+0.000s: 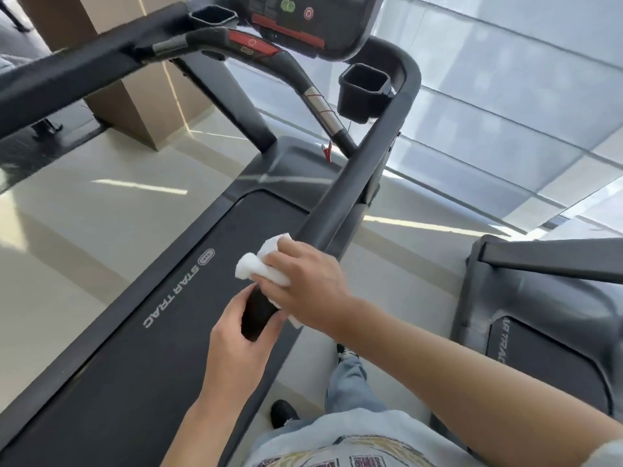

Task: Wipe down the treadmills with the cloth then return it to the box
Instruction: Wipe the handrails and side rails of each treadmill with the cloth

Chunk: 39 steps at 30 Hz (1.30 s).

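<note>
A black treadmill fills the middle of the head view, its belt [175, 315] printed STAR TRAC. Its right handrail [357, 170] runs from the console down toward me. My right hand [303, 288] presses a white cloth [259, 261] around the rail near its lower end, fingers wrapped over the cloth. My left hand [232, 342] grips the rail's black end cap [257, 315] just below the cloth. No box is in view.
The console [303, 21] with red and green buttons sits at the top, with cup holders [364, 85] on each side. A second treadmill [539, 315] stands to the right. Between them is pale floor where my legs and dark shoes [283, 412] stand. A brown pillar [135, 96] rises at left.
</note>
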### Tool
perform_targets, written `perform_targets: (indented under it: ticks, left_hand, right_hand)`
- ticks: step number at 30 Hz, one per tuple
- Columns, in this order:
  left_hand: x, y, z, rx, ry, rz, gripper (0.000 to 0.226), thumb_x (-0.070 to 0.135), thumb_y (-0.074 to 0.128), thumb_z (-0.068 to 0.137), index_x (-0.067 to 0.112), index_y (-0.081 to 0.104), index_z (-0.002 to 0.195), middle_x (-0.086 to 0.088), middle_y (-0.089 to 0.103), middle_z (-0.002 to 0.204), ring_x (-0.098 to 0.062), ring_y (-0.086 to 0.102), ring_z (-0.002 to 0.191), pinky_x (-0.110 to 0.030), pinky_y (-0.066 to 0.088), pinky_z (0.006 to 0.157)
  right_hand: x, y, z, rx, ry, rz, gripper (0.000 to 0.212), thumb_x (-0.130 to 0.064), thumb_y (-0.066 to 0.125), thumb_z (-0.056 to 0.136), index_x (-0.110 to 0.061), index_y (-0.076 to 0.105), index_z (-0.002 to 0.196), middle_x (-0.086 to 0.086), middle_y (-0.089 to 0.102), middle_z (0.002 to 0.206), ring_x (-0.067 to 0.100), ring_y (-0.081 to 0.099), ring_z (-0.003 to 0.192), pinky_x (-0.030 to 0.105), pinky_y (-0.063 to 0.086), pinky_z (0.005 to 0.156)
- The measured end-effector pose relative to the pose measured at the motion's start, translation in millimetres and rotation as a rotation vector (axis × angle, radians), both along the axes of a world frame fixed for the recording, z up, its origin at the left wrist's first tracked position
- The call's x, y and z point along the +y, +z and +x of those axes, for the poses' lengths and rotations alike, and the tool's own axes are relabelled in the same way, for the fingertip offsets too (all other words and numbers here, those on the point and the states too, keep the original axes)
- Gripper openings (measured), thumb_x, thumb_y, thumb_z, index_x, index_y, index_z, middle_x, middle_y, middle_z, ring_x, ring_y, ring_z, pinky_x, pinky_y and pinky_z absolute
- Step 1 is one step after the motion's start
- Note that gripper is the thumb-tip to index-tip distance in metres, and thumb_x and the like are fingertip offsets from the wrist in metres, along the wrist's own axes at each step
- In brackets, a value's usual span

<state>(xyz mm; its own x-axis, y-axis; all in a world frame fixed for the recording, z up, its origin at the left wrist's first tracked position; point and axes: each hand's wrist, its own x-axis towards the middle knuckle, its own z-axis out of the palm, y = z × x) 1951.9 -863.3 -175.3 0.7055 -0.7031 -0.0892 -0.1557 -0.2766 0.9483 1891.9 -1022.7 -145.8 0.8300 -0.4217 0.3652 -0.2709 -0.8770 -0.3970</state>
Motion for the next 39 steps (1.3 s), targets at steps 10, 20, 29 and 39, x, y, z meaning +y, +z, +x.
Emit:
perform_targets:
  ticks: [10,20,29,39]
  left_hand:
    - [23,-27,-13,-0.035,0.105,-0.069,0.051,0.031,0.082,0.089,0.033,0.062,0.135,0.02,0.067,0.124,-0.008,0.063,0.121,-0.035,0.055,0.101]
    - [32,-46,-22,-0.016,0.235,-0.112,0.051,0.034,0.084,0.084,0.026,0.065,0.131,0.019,0.069,0.12,-0.007,0.065,0.114,-0.022,0.052,0.095]
    - [30,-47,-30,0.027,0.323,-0.148,0.049,0.039,0.082,0.083,0.029,0.062,0.127,0.018,0.064,0.118,-0.012,0.064,0.114,-0.023,0.052,0.091]
    - [13,-28,-23,-0.041,0.27,-0.172,0.051,0.049,0.075,0.086,0.029,0.061,0.13,0.02,0.061,0.122,-0.012,0.061,0.118,-0.023,0.049,0.097]
  right_hand:
    - [-102,42,49,0.517,-0.091,-0.134,0.043,-0.06,0.049,0.098,-0.026,0.072,0.084,-0.007,0.052,0.081,0.018,0.057,0.078,0.032,0.034,0.062]
    - [14,43,91,0.976,0.309,-0.116,0.047,-0.058,0.052,0.081,-0.017,0.058,0.059,0.001,0.061,0.061,0.026,0.06,0.064,0.032,0.039,0.054]
    - [34,39,95,1.012,0.316,-0.171,0.042,-0.045,0.057,0.086,-0.015,0.047,0.058,0.001,0.048,0.054,0.024,0.045,0.053,0.03,0.034,0.05]
    - [-59,51,78,0.832,0.147,-0.231,0.047,-0.056,0.053,0.091,-0.018,0.062,0.067,-0.002,0.063,0.075,0.017,0.054,0.069,0.032,0.03,0.057]
